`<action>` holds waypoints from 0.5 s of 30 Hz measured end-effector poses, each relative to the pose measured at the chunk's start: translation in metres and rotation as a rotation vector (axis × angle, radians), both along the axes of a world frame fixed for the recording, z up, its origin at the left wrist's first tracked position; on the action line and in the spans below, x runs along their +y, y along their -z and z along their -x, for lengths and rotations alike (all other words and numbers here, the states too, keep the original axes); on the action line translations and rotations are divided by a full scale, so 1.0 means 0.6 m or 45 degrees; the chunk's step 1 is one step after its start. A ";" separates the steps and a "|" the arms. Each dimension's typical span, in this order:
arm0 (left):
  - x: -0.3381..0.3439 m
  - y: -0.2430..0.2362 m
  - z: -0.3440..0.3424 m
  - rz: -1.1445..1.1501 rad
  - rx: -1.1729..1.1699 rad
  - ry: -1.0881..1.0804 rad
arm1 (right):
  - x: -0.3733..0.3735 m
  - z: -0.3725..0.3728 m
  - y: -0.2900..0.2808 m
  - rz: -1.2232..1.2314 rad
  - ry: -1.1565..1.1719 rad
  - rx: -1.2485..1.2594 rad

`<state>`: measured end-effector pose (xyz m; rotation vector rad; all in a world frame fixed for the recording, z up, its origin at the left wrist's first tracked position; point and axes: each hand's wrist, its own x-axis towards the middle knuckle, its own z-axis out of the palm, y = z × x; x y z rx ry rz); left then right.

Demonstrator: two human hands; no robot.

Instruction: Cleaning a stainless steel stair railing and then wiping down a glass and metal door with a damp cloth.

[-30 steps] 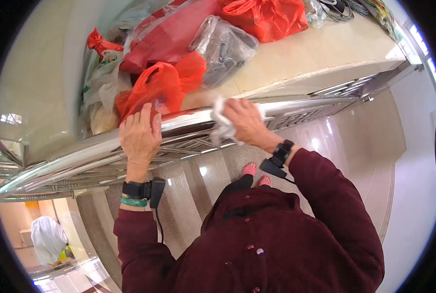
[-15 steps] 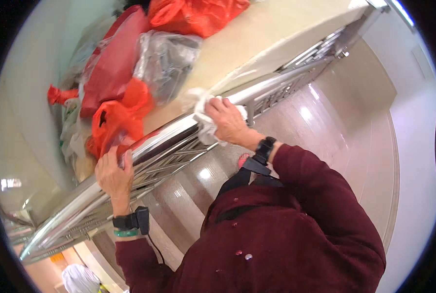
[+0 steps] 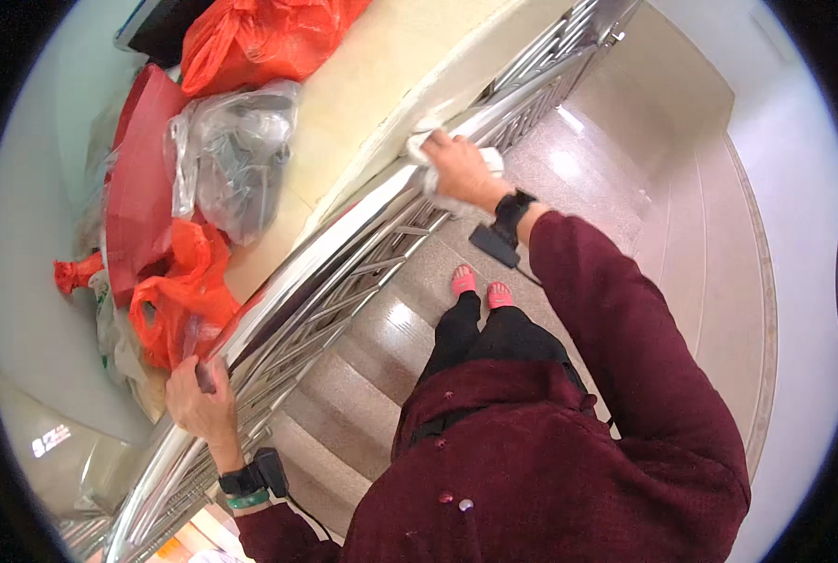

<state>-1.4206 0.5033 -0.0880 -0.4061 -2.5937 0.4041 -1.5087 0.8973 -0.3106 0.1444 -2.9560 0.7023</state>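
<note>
White cloth (image 3: 421,145) is sitting bunched on the shiny handrail (image 3: 344,231), right hand's (image 3: 466,174) curled fingers gripping it; rail's running diagonally toward lower left, where the left hand's (image 3: 201,403) fingers are curling round it, well apart.

A handrail (image 3: 335,246) of polished metal, smooth and mirror-bright. On it, a crumpled white wad (image 3: 491,161), soft and matt, probably cloth, though blurred. Red bags (image 3: 259,42) of thin, crinkled plastic; a see-through bag (image 3: 241,159) of shiny, wrinkled plastic film. A smooth, glossy cream ledge (image 3: 344,103). Speckled steps (image 3: 344,403) with a polished sheen. A matt, fabric maroon jacket (image 3: 522,469).
</note>
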 end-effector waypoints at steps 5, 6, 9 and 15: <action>-0.006 -0.005 -0.006 -0.005 -0.071 -0.027 | -0.063 -0.034 -0.036 0.198 -0.100 0.114; -0.003 -0.006 -0.009 -0.013 -0.061 -0.043 | -0.057 -0.031 -0.026 0.217 -0.082 0.154; 0.002 -0.010 -0.004 -0.009 -0.091 -0.060 | -0.011 -0.011 0.024 0.130 0.074 -0.027; 0.006 -0.013 0.011 0.084 -0.236 -0.081 | 0.134 0.002 0.132 0.350 0.899 -0.401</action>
